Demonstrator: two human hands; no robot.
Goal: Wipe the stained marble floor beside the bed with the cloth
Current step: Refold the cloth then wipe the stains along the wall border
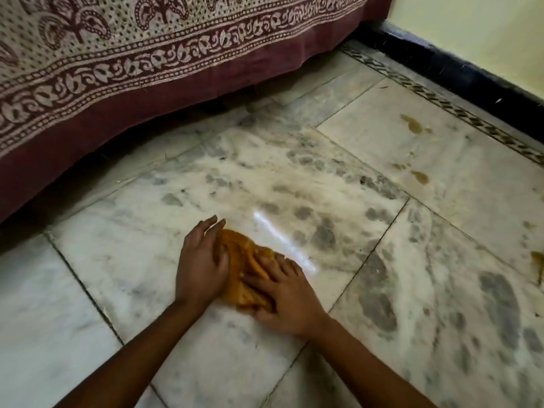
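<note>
The left grip (203, 260) presses straight-fingered on the cloth (238, 254), and the right grip (282, 293) lies spread flat over its other side. The cloth is bunched between them on the floor (117, 260), with stains (419, 176) beyond the right grip.

Left hand (203, 266), right hand (287, 293) palm-down

Two slender forearms show, bare along all their visible length; the left hand (203, 262) and the right hand (285, 295) are bare as well (the right one's fingers are slightly blurred); wrists narrow, fingers long.
</note>
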